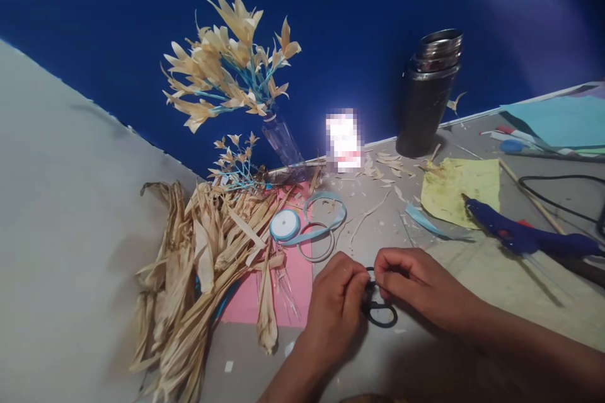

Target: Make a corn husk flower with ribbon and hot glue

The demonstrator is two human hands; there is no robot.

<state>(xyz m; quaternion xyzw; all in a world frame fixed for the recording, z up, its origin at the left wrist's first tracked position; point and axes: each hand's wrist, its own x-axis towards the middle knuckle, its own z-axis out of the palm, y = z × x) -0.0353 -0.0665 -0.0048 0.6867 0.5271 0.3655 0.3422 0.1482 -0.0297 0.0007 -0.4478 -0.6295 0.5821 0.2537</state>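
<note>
My left hand [336,299] and my right hand [420,283] are close together over the front of the table, thumbs and fingertips pinched. Whatever lies between the fingertips is too small or hidden to make out. Black-handled scissors [384,323] show just below and between the hands, one finger loop in plain sight and the rest partly covered by my fingers. I cannot tell whether the fingers touch them. Left of my hands is a pink sheet [295,277], with a roll of light blue tape [285,225] at its upper edge and a loop of blue ribbon [338,220] beside it.
Dried corn husks [203,252] pile up at left. Husk flowers [236,56] stand in a clear bottle [285,141]. At right, a blue glue gun [515,230] rests near a yellow paper [486,182], its cord trailing. Behind stands a dark flask [425,107] by the wall.
</note>
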